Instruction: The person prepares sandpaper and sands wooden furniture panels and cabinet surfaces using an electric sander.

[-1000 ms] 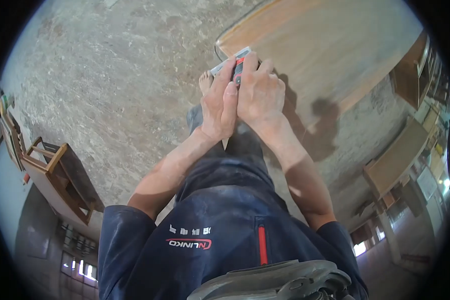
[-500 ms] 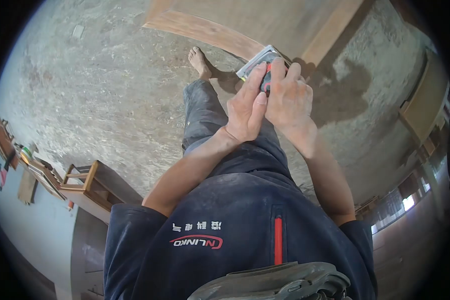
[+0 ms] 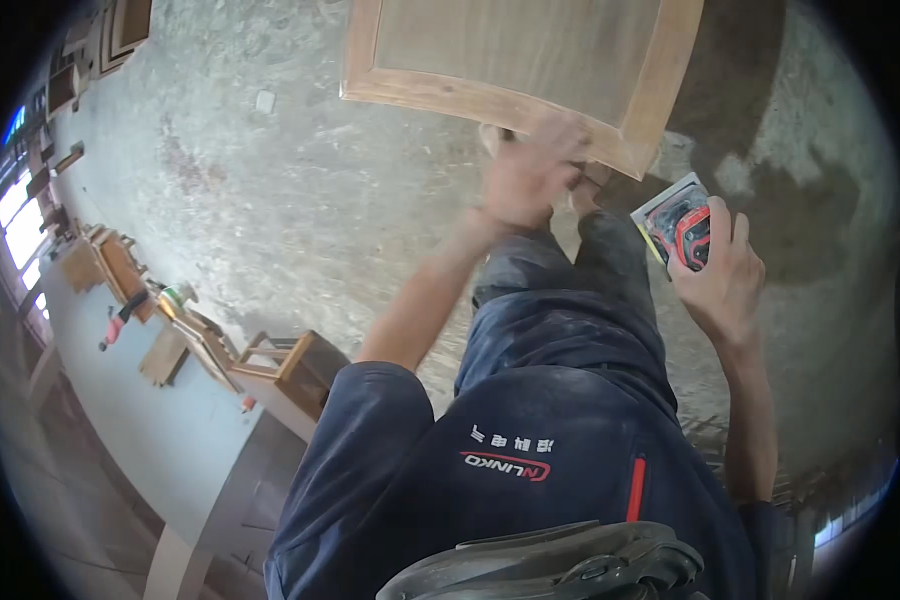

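Observation:
My right hand grips a red and black electric sander, held out to the right above the floor, its pale flat pad turned up and away from me. Ahead is a wooden panel with a lighter frame. At its near edge is my left hand, smeared by motion. Its fingers overlap the frame, though contact and finger shape are unclear. My feet are partly hidden behind that hand and the panel.
A dusty concrete floor surrounds me. On the left, a small wooden cabinet stands near a pale surface with wood pieces and a red-handled tool. More wooden furniture parts are at the upper left.
Both hands were together on the sander at the panel's edge. Now my left hand is off it, and my right hand has carried the sander right, away from the panel. The view has shifted.

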`<state>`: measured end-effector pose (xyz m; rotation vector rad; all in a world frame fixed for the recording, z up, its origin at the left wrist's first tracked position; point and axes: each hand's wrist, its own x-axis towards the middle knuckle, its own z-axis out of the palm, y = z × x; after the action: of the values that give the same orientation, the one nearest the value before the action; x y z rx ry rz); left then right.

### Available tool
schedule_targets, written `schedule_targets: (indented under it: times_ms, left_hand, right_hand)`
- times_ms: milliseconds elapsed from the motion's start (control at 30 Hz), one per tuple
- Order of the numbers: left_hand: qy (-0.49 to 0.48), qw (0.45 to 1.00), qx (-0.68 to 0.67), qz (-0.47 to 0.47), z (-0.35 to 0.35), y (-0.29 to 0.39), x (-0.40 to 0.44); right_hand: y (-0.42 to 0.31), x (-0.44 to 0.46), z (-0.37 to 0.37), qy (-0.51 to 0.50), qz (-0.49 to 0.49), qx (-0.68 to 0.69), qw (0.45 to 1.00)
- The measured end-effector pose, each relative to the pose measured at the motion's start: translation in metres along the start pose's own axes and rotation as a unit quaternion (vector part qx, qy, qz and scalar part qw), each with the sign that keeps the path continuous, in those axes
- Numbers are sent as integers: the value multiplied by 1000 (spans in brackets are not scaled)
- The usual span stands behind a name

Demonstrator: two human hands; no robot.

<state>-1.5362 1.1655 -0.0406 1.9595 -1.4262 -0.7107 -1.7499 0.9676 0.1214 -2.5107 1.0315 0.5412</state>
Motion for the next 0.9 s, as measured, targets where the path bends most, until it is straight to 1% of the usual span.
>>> schedule_targets:
  times_ms: [33, 100, 133, 167, 200, 233, 267, 333, 367, 400, 433, 500, 533, 567, 600, 633, 667, 700, 767, 800, 833, 867, 900]
  left_hand:
    - [29, 997, 58, -30, -25, -28, -3]
    - [93, 972, 195, -96, -89, -87, -23]
    - [153, 954, 231, -114, -119, -126, -39]
    - [191, 948, 138, -213, -151, -145, -52]
    - [156, 875, 320, -327, -169, -213, -91]
    - [173, 856, 285, -395, -191, -234, -110]
    - [189, 830, 248, -462, -205, -238, -122]
    - [178, 873, 191, -413, -213, -190, -125]
    - [199, 909, 89, -355, -200, -179, -133]
    - [212, 920, 0, -328, -186, -154, -131]
    - [223, 922, -89, -303, -173, -130, -129]
    - [141, 951, -109, -254, -157, -21, -79]
    - [127, 962, -109, -216, -145, 1, -72]
    - [162, 947, -168, -221, -127, 17, -71]
    - [182, 937, -198, -224, -122, 16, -72]
    - [202, 926, -228, -225, -117, 15, -72]
    - [253, 904, -217, -269, -114, 2, -77]
    - [301, 877, -206, -312, -110, -15, -85]
    - [362, 844, -208, -337, -110, -43, -98]
    - [383, 832, -210, -342, -116, -46, -95]
    - [388, 828, -208, -347, -119, -44, -92]
    - [361, 841, -177, -363, -117, -35, -91]
    - [333, 852, -145, -377, -120, -20, -81]
  right_hand:
    - [-5, 1, -1, 8, -18, 29, 999]
    - [-19, 2, -4, 17, -58, 67, 996]
    - [-28, 5, -2, 15, -50, 74, 996]
    - [-38, 11, 0, 17, -70, 80, 994]
    - [-53, 18, 3, 17, -90, 85, 992]
    - [-65, 24, 4, 31, -106, 85, 990]
    - [-76, 30, 8, 29, -103, 87, 990]
    - [-98, 47, 20, 36, -120, 71, 990]
    - [-110, 55, 20, 44, -141, 67, 987]
    - [-124, 63, 23, 44, -143, 69, 986]
    - [-138, 71, 28, 54, -169, 49, 983]
    - [-170, 85, 34, 71, -228, -5, 971]
    - [-189, 92, 36, 70, -232, -6, 970]
    - [-209, 101, 38, 79, -258, -23, 963]
    - [-229, 110, 38, 89, -283, -42, 954]
    - [-249, 120, 38, 42, -294, -20, 955]
    - [-270, 130, 37, -5, -303, 0, 953]
    - [-290, 138, 38, 0, -309, -5, 951]
    - [-323, 153, 45, 2, -310, -11, 951]
    - [-335, 160, 47, -21, -354, -12, 935]
    - [-334, 161, 49, -33, -374, -10, 927]
    - [-332, 162, 51, -45, -394, -7, 918]
    - [-320, 159, 43, -47, -387, -24, 920]
